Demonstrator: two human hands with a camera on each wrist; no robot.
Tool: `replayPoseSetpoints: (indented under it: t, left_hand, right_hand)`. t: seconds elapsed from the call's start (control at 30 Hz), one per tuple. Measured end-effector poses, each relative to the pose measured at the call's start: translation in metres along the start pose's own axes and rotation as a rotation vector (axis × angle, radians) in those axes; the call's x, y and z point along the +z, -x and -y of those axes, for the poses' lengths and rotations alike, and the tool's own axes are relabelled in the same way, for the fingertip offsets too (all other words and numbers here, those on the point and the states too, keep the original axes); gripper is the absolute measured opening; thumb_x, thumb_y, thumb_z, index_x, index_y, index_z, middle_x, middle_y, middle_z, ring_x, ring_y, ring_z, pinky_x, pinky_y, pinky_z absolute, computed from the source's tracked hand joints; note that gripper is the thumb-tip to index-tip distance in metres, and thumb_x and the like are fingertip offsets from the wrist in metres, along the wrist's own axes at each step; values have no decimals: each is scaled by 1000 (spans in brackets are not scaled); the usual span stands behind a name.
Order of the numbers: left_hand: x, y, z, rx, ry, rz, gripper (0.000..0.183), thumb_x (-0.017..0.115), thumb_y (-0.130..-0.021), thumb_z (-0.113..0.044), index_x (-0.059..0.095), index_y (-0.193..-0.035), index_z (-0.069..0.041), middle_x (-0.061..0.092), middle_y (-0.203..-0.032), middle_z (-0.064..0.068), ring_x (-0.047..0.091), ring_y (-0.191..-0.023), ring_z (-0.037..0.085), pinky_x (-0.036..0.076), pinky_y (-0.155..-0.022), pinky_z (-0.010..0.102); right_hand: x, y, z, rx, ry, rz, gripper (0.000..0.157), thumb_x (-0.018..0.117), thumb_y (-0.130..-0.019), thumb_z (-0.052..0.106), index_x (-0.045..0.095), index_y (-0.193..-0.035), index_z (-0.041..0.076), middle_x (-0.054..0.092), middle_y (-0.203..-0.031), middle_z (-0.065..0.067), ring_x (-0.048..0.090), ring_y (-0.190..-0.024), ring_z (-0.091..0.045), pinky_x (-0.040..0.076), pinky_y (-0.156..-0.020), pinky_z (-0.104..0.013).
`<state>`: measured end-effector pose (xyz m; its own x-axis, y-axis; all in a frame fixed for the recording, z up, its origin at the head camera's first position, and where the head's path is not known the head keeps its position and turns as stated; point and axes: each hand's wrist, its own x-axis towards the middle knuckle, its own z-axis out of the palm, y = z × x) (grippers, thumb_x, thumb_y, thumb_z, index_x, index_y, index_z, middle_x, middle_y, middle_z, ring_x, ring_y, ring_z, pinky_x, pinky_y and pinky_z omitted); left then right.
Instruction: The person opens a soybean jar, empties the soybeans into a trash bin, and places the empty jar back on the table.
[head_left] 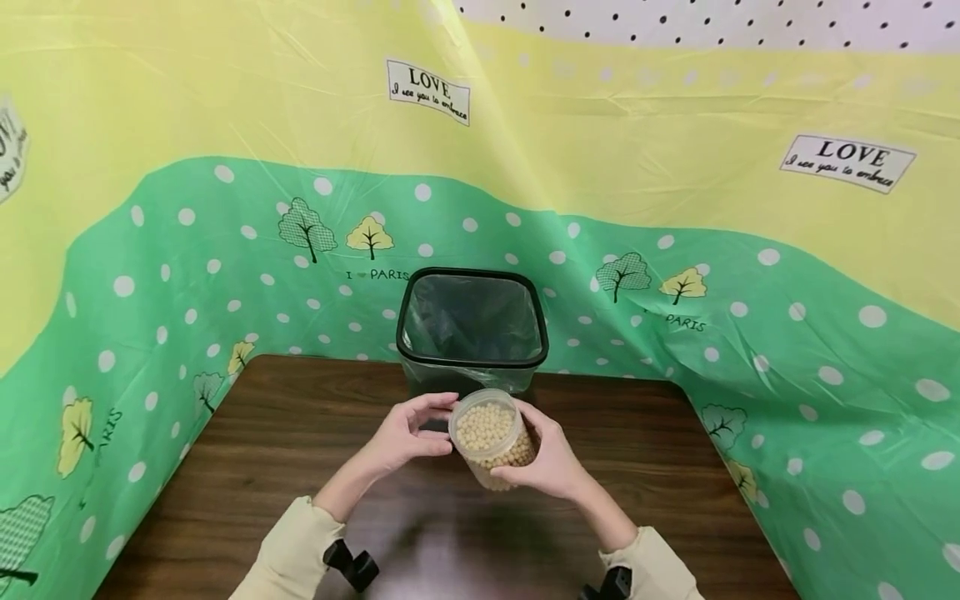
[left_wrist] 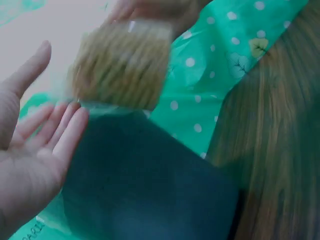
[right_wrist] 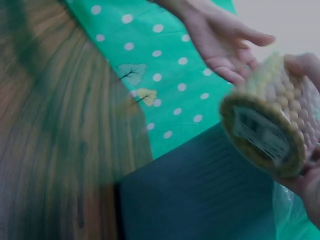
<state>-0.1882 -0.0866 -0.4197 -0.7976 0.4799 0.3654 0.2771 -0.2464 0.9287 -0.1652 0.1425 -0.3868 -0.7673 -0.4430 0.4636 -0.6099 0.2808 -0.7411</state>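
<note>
A clear plastic jar of round pale-yellow beans (head_left: 491,437) is tilted above the table, its top towards the left hand. The right hand (head_left: 551,460) grips its side, thumb at the front and fingers behind. Beside the jar's rim is the left hand (head_left: 405,433), with thumb and fingers spread apart; it does not hold the jar. In the left wrist view the left palm (left_wrist: 35,165) faces up, fingertips close to the jar (left_wrist: 122,67), which is blurred. A label (right_wrist: 262,134) shows on the jar's base in the right wrist view.
Just behind the jar stands a dark trash bin (head_left: 472,363) with a black rim and a clear plastic liner. The brown wooden table (head_left: 300,433) meets a green and yellow patterned sheet (head_left: 225,275) at the back and sides.
</note>
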Motion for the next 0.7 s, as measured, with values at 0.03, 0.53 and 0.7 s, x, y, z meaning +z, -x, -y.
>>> replayPoseSetpoints:
  t: [0.03,0.53,0.7]
  left_hand:
    - [-3,0,0,10,34,54,70,75,-75,-11,38,-129,15,47,-125,26,53,-106,11,51,-80,29]
    - [11,1,-17,38,-45,-48,69,76,-72,-9,41,-128,11,45,-124,29,54,-105,11,51,-80,32]
    - [5,0,-18,37,-41,121,80,78,-71,-16,35,-133,10,41,-131,25,50,-111,13,50,-81,30]
  right_hand:
    - [-3,1,0,2,-44,46,78,82,-58,2,45,-126,-6,56,-113,-19,55,-100,-14,46,-83,-26]
    - [1,3,-1,19,20,-60,82,85,-56,8,46,-128,3,56,-116,-11,55,-101,-18,46,-84,-27]
    - [-1,6,-17,-24,-103,90,83,84,-59,12,44,-131,8,55,-119,-8,54,-103,-16,46,-86,-27]
